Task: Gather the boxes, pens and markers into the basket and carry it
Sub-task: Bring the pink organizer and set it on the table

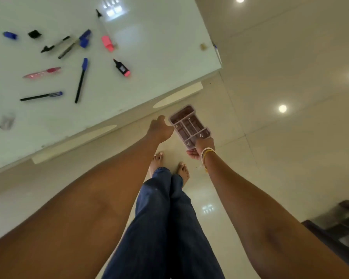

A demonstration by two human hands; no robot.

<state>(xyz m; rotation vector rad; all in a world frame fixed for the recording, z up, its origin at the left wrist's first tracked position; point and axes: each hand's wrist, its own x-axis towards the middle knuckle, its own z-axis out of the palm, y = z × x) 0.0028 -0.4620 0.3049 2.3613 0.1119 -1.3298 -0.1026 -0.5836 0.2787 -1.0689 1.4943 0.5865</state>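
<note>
Basket (189,125), pink with compartments, low above floor: right hand (201,148) grips its near end, left hand (159,129) curled against its side. Pens (81,80) scattered on table (169,47).

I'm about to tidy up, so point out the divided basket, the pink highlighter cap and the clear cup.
divided basket (190,126): head view, on its centre dividers.
pink highlighter cap (107,43): head view, on its middle.
clear cup (7,122): head view, on its side wall.

Open floor (270,137) around the basket (189,125); table edge (129,109) close on its left.
</note>
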